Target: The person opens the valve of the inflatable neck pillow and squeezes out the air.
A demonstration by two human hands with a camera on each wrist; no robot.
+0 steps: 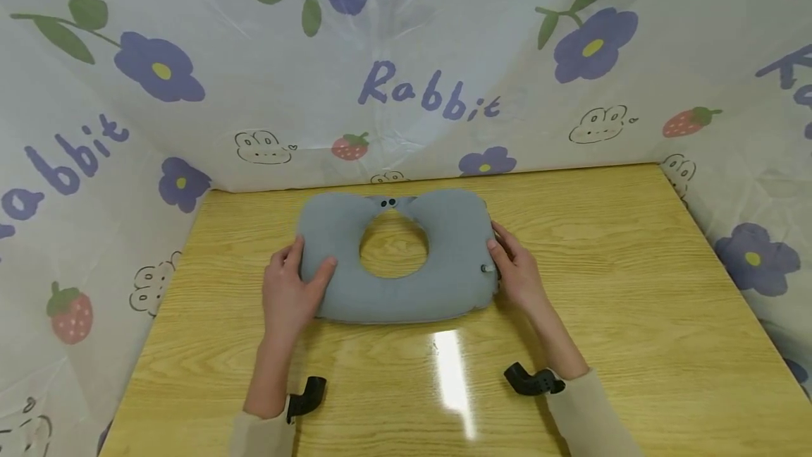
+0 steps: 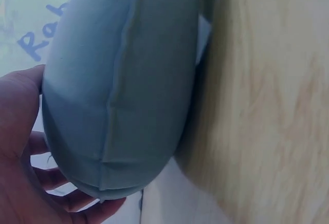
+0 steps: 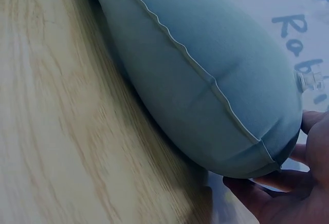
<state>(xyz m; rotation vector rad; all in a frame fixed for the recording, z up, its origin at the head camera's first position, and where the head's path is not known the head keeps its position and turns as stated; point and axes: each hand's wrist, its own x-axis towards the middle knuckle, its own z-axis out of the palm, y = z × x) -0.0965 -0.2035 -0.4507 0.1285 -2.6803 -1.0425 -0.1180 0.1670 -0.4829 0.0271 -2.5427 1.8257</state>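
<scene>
A grey-blue inflated neck pillow (image 1: 396, 300) lies at the middle of the table, its round opening showing wood beneath. Two dark snap buttons (image 1: 388, 203) sit where its ends meet at the far side. My left hand (image 1: 290, 295) grips the left end, thumb on top. In the left wrist view, the fingers (image 2: 51, 178) curl round the pillow's seamed edge (image 2: 118, 90). At the other end my right hand (image 1: 521, 275) holds the side near a clear air valve (image 1: 487, 269). The right wrist view has its fingers (image 3: 288, 180) bent round the pillow's corner.
The wooden table (image 1: 634, 288) meets a white patterned cloth (image 1: 431, 41) that rises behind it and at both sides. Black curved mounts (image 1: 311, 395) stick out from each wrist by the beige sleeves (image 1: 263, 436). A bright reflection lies on the wood in front of the pillow.
</scene>
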